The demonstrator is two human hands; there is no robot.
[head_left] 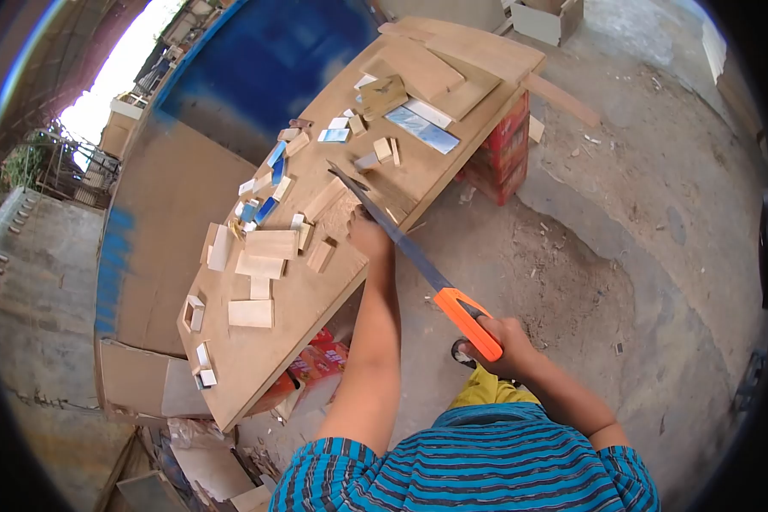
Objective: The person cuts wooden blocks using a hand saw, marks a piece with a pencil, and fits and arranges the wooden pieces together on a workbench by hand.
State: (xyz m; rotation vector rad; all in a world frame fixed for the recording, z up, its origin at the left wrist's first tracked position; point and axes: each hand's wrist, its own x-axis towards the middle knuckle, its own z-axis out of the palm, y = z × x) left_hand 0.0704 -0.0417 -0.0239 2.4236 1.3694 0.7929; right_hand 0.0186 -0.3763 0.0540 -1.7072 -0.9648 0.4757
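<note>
orange plastic forms the handle (464,322) of the handsaw (418,260), and the right grip (503,343) is closed around its rear, the sound place to hold it. the long dark blade (390,226) crosses the edge of the worktop (239,358), its far end over the board. by its look the saw should be fairly light, stiff edge-on but whippy sideways; its toothed edge is no place for fingers. the left grip (367,236) is near the worktop's edge, beside a pale wooden strip (322,199); i cannot tell how open it is or whether it pins anything. the strip looks rigid and light, best taken by its long sides.
</note>
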